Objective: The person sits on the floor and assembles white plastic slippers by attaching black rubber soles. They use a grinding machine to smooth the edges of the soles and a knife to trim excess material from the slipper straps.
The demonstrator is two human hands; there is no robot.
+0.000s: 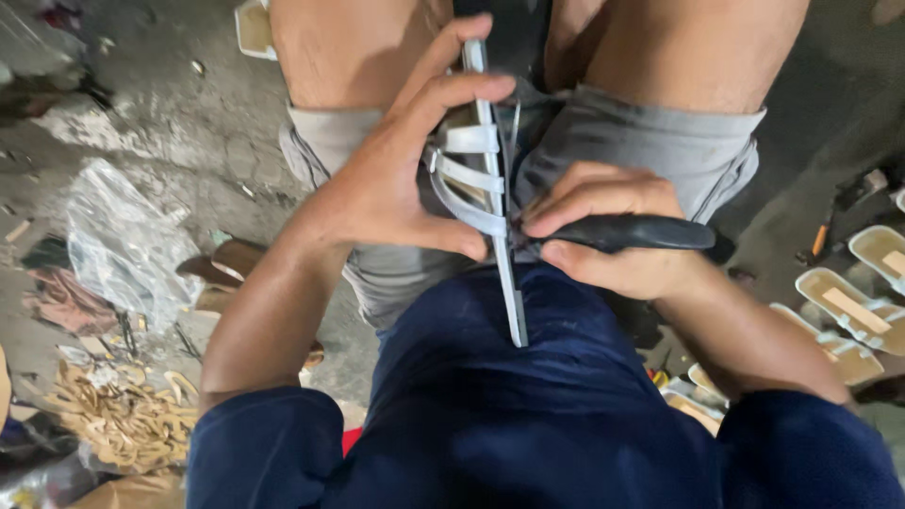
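White strappy sandal (476, 179) held edge-up over the lap, left hand (396, 179) with fingers wrapped around its straps, right hand (613, 236) just beside the sandal, fingers closed on a black-handled tool (632, 232), finished sandals (853, 311) on the floor well right.

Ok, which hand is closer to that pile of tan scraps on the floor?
The left. The left hand grips the strappy white sandal on the lap, on the same side as the scrap pile lying lower left. The right hand, holding the black-handled tool, is farther across.
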